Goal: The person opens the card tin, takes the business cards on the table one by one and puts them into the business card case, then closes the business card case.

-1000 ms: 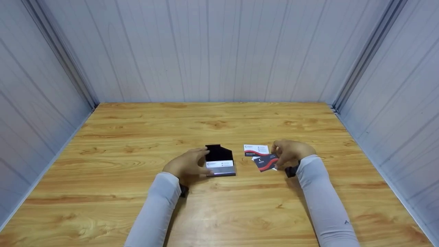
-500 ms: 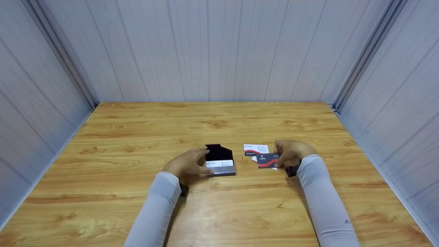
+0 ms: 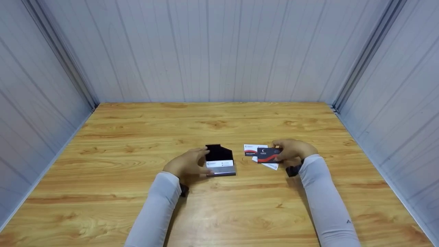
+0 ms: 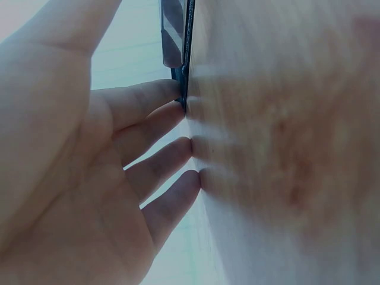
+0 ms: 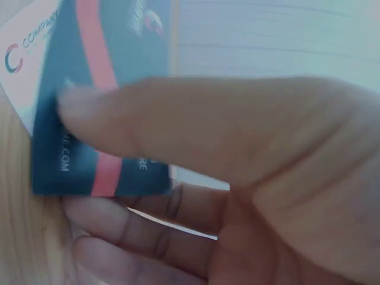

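A business card case (image 3: 221, 171) lies opened on the table, its black lid (image 3: 216, 153) folded back and a white business card (image 3: 219, 163) showing in its silver tray. My left hand (image 3: 187, 163) holds the case at its left side, thumb at the front and forefinger toward the lid. In the left wrist view its fingertips (image 4: 185, 145) meet the case's corner and the table. My right hand (image 3: 293, 150) pinches a dark business card (image 3: 269, 157) with a red wave, thumb on top and fingers beneath. Under it lie white cards (image 3: 252, 147), partly covered.
The wood-grain table (image 3: 219, 212) runs back to a pale panelled wall (image 3: 219, 51). Similar walls stand on the left and right. Both arms wear light sleeves (image 3: 151, 212) and a black wrist strap (image 3: 294, 170).
My right hand has turned the dark card level and brought it slightly up and away, uncovering more of the white card beneath. The left hand and the case stay put.
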`<state>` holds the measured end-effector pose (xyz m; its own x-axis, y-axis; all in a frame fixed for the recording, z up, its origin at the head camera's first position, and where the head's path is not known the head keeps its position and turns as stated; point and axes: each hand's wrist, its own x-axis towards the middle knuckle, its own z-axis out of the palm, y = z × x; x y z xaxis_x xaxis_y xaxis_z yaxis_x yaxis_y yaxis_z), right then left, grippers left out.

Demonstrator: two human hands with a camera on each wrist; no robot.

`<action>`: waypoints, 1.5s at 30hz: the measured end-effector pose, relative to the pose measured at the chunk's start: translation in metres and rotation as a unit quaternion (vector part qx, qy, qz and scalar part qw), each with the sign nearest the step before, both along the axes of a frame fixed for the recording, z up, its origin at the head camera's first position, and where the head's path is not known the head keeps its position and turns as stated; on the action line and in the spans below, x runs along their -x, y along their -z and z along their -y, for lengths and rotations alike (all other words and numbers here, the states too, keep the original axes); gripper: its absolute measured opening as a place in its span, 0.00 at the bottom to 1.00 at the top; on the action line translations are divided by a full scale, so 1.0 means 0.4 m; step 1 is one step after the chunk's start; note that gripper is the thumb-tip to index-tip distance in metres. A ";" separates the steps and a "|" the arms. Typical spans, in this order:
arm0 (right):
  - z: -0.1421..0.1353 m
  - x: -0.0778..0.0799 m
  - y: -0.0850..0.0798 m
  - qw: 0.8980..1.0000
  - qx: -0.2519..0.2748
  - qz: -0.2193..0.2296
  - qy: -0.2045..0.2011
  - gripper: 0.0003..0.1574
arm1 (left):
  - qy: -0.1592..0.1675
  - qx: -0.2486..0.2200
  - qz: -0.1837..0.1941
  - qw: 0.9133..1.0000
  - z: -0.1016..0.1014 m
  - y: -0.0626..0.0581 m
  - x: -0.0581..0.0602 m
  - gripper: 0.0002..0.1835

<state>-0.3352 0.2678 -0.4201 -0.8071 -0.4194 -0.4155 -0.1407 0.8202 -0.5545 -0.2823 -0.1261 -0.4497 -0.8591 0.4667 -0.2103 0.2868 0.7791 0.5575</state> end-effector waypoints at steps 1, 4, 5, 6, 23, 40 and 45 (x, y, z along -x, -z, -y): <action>-0.001 0.000 -0.001 1.000 0.001 -0.002 -0.004 0.11 | 0.000 0.000 0.000 1.000 0.000 0.000 0.000 0.49; -0.004 -0.001 -0.004 1.000 0.014 -0.005 -0.009 0.09 | 0.000 -0.001 0.002 1.000 0.001 -0.001 0.001 0.50; -0.005 0.000 -0.006 1.000 0.021 -0.005 -0.010 0.09 | 0.000 -0.001 0.002 1.000 0.001 -0.002 0.001 0.50; -0.006 0.000 -0.008 1.000 0.030 -0.003 -0.009 0.10 | 0.000 -0.001 0.003 1.000 0.001 -0.002 0.001 0.50; 0.017 0.004 -0.015 0.987 0.133 -0.090 -0.005 0.21 | 0.000 0.003 0.007 1.000 0.004 0.003 0.003 0.50; 0.105 0.008 0.017 0.963 0.214 -0.163 -0.014 0.18 | 0.014 0.000 -0.003 1.000 0.004 0.000 0.006 0.50; 0.145 0.000 0.024 0.956 0.239 -0.166 -0.024 0.14 | 0.012 -0.002 -0.004 1.000 0.005 0.001 0.006 0.51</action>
<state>-0.3350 0.2097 -0.4297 -0.8359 -0.5379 0.1089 -0.4054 0.4714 -0.7832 -0.2847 -0.1281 -0.4499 -0.8494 0.4877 -0.2017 0.3091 0.7695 0.5589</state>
